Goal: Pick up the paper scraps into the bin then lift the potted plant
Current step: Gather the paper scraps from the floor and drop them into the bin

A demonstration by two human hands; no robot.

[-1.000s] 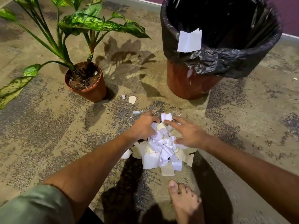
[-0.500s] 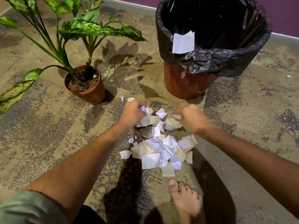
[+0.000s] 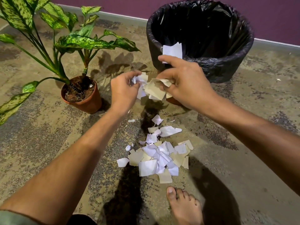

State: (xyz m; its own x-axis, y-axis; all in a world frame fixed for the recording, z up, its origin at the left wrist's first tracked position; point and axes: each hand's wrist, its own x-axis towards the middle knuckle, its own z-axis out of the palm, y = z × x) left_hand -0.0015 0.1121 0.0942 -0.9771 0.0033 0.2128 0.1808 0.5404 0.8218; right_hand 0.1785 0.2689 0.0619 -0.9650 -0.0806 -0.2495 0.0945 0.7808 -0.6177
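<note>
Hands cupped together, left hand (image 3: 124, 91) and right hand (image 3: 183, 83) pinching a bunch of torn white and cream paper scraps (image 3: 151, 88) between them against spillage, below the black-lined bin (image 3: 224, 69) at 1 o'clock; green-leaved terracotta potted plant (image 3: 84, 96) untouched at 10 o'clock.

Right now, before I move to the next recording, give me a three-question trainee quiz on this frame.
1. True or false: the potted plant is off the floor.
2. What do the left hand and right hand hold? A) leaves B) paper scraps C) bin liner
3. Fill in: a white scrap hangs on the rim of the ____.

Key: 1 false; 2 B; 3 bin. A pile of scraps remains on the floor.
</note>
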